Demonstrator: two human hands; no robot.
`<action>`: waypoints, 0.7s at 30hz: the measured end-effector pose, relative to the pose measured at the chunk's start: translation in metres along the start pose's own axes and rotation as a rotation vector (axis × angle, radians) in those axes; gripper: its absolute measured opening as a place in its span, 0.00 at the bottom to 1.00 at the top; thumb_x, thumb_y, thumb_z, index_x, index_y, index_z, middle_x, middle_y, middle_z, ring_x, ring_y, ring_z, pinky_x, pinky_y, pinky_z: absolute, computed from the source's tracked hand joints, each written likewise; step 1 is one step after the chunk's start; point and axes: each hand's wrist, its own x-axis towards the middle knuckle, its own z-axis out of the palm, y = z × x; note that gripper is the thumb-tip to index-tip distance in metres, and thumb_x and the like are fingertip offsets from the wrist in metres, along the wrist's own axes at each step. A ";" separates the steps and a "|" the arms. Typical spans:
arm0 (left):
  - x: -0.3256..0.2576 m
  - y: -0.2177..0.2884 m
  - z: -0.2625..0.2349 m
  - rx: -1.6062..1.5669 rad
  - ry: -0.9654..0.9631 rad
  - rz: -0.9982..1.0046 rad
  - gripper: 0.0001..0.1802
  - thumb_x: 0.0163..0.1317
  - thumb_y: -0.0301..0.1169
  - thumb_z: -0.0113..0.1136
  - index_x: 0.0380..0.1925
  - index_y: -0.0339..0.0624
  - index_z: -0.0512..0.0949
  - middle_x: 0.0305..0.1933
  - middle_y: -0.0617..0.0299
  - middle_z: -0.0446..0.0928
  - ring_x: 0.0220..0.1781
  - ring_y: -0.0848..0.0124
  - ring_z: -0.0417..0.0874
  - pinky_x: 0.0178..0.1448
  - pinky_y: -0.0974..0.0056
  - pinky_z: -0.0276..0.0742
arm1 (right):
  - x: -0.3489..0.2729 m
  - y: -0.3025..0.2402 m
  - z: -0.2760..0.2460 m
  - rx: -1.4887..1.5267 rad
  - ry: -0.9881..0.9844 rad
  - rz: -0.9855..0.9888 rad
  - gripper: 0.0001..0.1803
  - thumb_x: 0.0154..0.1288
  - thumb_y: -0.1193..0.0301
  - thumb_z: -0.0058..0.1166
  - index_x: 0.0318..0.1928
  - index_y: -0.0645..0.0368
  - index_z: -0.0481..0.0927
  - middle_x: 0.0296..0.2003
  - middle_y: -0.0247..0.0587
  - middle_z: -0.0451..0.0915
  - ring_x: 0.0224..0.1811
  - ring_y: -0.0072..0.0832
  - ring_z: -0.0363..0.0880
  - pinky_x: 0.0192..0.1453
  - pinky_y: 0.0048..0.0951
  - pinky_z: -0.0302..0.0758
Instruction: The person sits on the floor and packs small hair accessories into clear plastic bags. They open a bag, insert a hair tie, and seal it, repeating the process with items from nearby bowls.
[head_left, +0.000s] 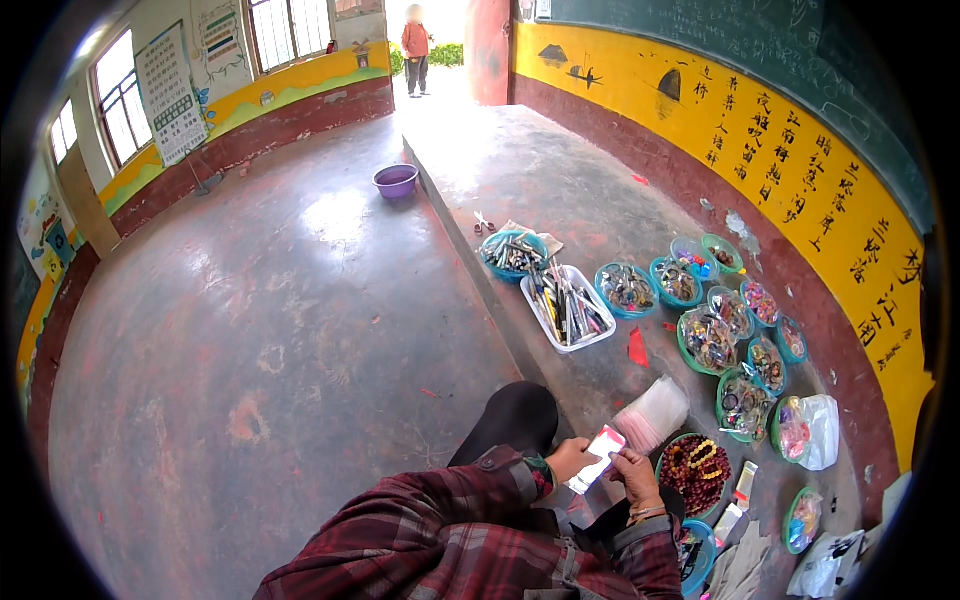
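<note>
Between my two hands is a flat white packet [597,464] with a reddish end, tilted and bright with glare. My left hand [570,461] grips its left edge, the thumb lying on top. On the opposite edge, my right hand [637,476] pinches it with closed fingers. Whether it is a small box or a card cannot be made out. Just beyond my hands lies a stack of thin clear plastic bags [655,410]. A bowl of dark red beads [690,478], with a yellow string on top, stands right of my right hand.
A white basket of pens [592,340], a teal basket of pens [512,254] and scissors [484,224] sit ahead on the raised step. Several baskets of small bagged items [708,340] line the right. A purple basin [396,181] stands far off; a person [416,50] is at the doorway.
</note>
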 end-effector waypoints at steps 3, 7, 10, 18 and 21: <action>-0.001 0.001 -0.001 0.036 -0.020 -0.004 0.14 0.55 0.33 0.62 0.34 0.31 0.76 0.28 0.61 0.76 0.30 0.76 0.74 0.33 0.67 0.70 | 0.001 0.001 0.000 0.033 0.004 -0.015 0.07 0.59 0.70 0.57 0.35 0.61 0.79 0.24 0.34 0.79 0.23 0.20 0.77 0.27 0.18 0.72; -0.006 0.011 0.000 0.078 -0.027 -0.029 0.15 0.54 0.34 0.63 0.34 0.31 0.76 0.28 0.61 0.76 0.30 0.75 0.73 0.33 0.67 0.70 | 0.004 0.006 -0.004 0.047 0.001 -0.033 0.07 0.59 0.71 0.56 0.35 0.61 0.79 0.24 0.32 0.79 0.22 0.20 0.77 0.25 0.17 0.72; -0.003 0.005 0.000 0.064 -0.033 -0.008 0.15 0.55 0.34 0.63 0.34 0.31 0.76 0.28 0.61 0.76 0.31 0.75 0.73 0.34 0.67 0.70 | 0.004 0.006 -0.004 0.047 0.001 -0.024 0.07 0.60 0.71 0.56 0.36 0.61 0.79 0.24 0.32 0.79 0.22 0.20 0.77 0.25 0.17 0.72; 0.007 -0.015 0.001 -0.002 -0.045 0.003 0.15 0.57 0.34 0.59 0.35 0.30 0.76 0.30 0.60 0.77 0.31 0.74 0.75 0.36 0.66 0.71 | 0.003 0.004 -0.004 0.043 -0.006 0.016 0.08 0.59 0.70 0.57 0.36 0.62 0.79 0.25 0.34 0.79 0.24 0.20 0.77 0.28 0.18 0.72; 0.005 -0.010 0.000 -0.018 -0.055 0.028 0.14 0.59 0.34 0.59 0.37 0.32 0.76 0.31 0.62 0.76 0.33 0.76 0.73 0.36 0.68 0.70 | 0.001 -0.001 -0.001 0.025 -0.020 0.034 0.09 0.59 0.69 0.57 0.38 0.62 0.79 0.26 0.34 0.79 0.25 0.21 0.77 0.31 0.20 0.72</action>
